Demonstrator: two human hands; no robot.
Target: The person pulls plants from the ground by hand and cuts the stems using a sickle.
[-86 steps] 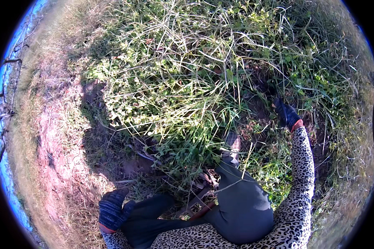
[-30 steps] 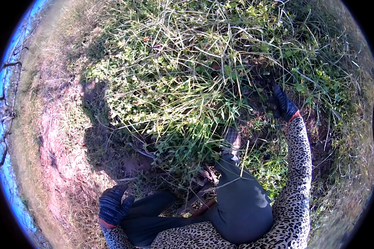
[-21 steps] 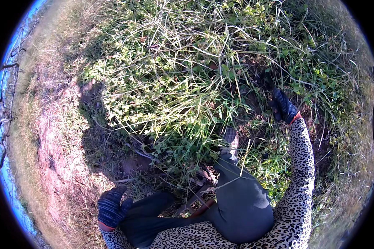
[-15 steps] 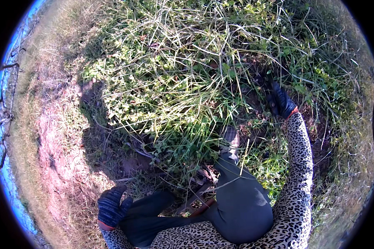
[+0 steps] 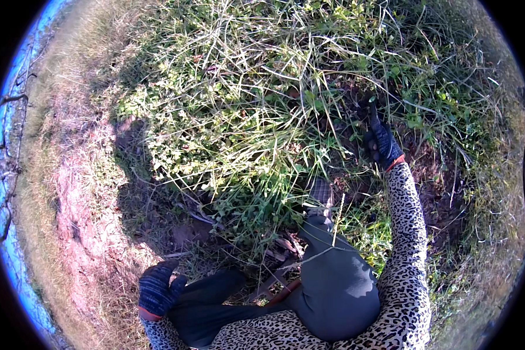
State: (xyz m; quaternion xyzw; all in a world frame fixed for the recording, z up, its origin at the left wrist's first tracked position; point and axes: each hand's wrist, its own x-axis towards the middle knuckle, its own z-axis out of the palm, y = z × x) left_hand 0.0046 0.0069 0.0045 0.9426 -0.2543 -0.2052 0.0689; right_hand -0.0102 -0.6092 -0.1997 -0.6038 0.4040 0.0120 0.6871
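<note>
My right hand [image 5: 382, 144], in a dark blue glove with an orange cuff, reaches low into the grass at the right. Its lower fingers are curled in, and a dark narrow shape [image 5: 373, 112] runs forward from it toward bare soil. Whether that is a stretched finger or a slim tool, I cannot tell. Around it stand green weeds and long grass blades [image 5: 286, 140]. At the lower left my left hand [image 5: 157, 289], gloved alike, rests by my left knee [image 5: 216, 289]. Its thumb stands apart from the bent fingers, and nothing shows in it.
My right knee [image 5: 338, 286] rises in front, with a shoe [image 5: 322, 192] partly under the grass. Dry leaves and sticks [image 5: 289, 248] lie between my legs. Reddish bare ground [image 5: 81, 233] stretches along the left, and brown soil [image 5: 434, 181] lies beside my right forearm.
My right hand has shifted slightly left, and its fingers look more curled, with the dark narrow shape showing more plainly. The left hand has stayed nearly still.
</note>
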